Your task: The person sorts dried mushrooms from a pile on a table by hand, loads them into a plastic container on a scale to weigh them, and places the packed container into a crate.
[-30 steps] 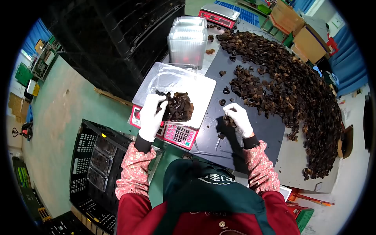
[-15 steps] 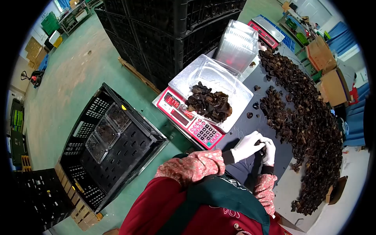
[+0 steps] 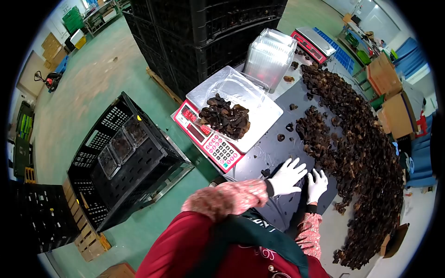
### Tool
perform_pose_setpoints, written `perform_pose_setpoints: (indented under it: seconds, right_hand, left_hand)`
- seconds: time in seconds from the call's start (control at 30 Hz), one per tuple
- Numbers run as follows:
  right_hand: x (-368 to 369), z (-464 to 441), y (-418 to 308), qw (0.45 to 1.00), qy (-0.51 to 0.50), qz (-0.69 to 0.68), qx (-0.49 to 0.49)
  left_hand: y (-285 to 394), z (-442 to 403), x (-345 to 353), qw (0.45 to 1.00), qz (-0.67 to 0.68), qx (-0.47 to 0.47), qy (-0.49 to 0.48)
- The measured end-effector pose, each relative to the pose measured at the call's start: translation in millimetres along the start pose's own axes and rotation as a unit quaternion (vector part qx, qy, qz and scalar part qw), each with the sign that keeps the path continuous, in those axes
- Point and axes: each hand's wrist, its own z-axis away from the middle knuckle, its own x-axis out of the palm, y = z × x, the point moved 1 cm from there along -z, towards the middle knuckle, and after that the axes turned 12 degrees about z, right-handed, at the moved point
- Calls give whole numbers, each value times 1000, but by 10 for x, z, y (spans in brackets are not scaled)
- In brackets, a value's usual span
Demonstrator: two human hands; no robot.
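Note:
My left hand (image 3: pixel 287 178), in a white glove, is held over the dark grey tabletop (image 3: pixel 252 162) with its fingers spread and nothing in it. Close on its right, my right hand (image 3: pixel 317 186), also gloved, has its fingers apart near the edge of a long heap of dark wood ear mushrooms (image 3: pixel 366 157). A small dark piece (image 3: pixel 265 173) lies beside my left wrist. Beyond the hands, a red and silver digital scale (image 3: pixel 259 113) carries a clear plastic box holding a pile of wood ear mushrooms (image 3: pixel 225 116).
A stack of clear plastic boxes (image 3: pixel 270 58) stands behind the scale, with a second scale (image 3: pixel 313 44) farther right. Tall black crates (image 3: pixel 181 46) rise at the back. On the left, an open black crate (image 3: pixel 132 178) holds several filled clear boxes (image 3: pixel 121 147).
My hands were together with fingers closed around something small and dark; they have parted and their fingers have opened. The camera view has shifted slightly.

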Motion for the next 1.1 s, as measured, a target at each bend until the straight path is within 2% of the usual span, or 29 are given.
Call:
perform_pose_setpoints:
  seconds: [0.03,0.1,0.13,0.17,0.2,0.23,0.27,0.3,0.33,0.37,0.43,0.5,0.53,0.57,0.63,0.67,0.7,0.77,0.8,0.83,0.9,0.97,1.03,1.1]
  right_hand:
    - [-64,-73,-38,1000,0,-3,-4]
    - [-174,-320,-189,987,45,-143,-50]
    - [-219,-452,-320,971,8,-227,-74]
    - [-316,-554,-524,955,19,-280,-100]
    - [-435,-663,-750,936,2,-339,-95]
    - [-558,-781,-990,915,-14,-394,-90]
    - [-671,-882,-1253,899,-33,-431,-70]
    - [-756,-986,-1512,882,-51,-466,-49]
    - [-751,-1109,-1747,889,-42,-453,-58]
    - [-681,-1243,-1979,896,-32,-438,-65]
    - [-364,-1494,-2421,919,-11,-388,-69]
    - [-722,-1610,-2863,944,-85,-314,-48]
    - [-728,-1663,-3016,945,-107,-308,-22]
    - [-684,-1732,-3135,945,-127,-303,3]
    - [-362,-1827,-3327,890,-20,-446,92]
    - [-503,-1868,-3248,766,-135,-622,91]
    - [-711,-1835,-3130,691,-194,-692,84]
    - [-1338,-1625,-3103,605,-172,-772,93]
    - [-1316,-1518,-2998,641,-163,-749,42]
    - [-1245,-1388,-2894,642,-200,-737,72]
    - [-1355,-915,-2796,792,-199,-577,29]
    - [-1076,-607,-2794,913,-11,-407,-35]
    - [-1141,-472,-2821,893,-94,-438,45]
    - [-1112,-448,-2802,865,-89,-490,66]
  left_hand:
    - [19,92,-58,998,46,15,44]
    - [107,404,-539,979,155,-3,132]
    - [82,652,-809,971,96,4,219]
    - [95,876,-1114,958,4,-22,286]
    - [105,1102,-1418,932,-81,-58,348]
    - [-32,1347,-1662,904,-106,-138,391]
    - [-257,1565,-1844,846,8,-139,515]
    - [-395,1736,-2087,810,55,-142,567]
    - [-645,1912,-2262,780,96,-213,580]
    - [-866,2021,-2400,797,67,-214,561]
    - [-1036,2012,-2576,790,141,-257,538]
    - [-1152,1943,-2630,817,212,-307,440]
    - [-1343,1920,-2575,847,173,-320,388]
    - [-1213,1804,-2637,843,202,-373,331]
    - [-1164,1706,-2652,862,219,-382,251]
    - [-1426,1742,-2463,875,171,-348,290]
    - [-1278,1696,-2524,895,121,-305,301]
    - [-1166,1620,-2573,900,29,-323,290]
    - [-1191,1613,-2508,902,20,-260,345]
    - [-1238,1599,-2476,904,25,-257,340]
    - [-1289,1546,-2423,900,24,-238,363]
    - [-1236,1479,-2423,901,-8,-248,357]
    - [-1102,1430,-2531,878,65,-372,293]
    - [-1576,1517,-2275,901,4,-169,401]
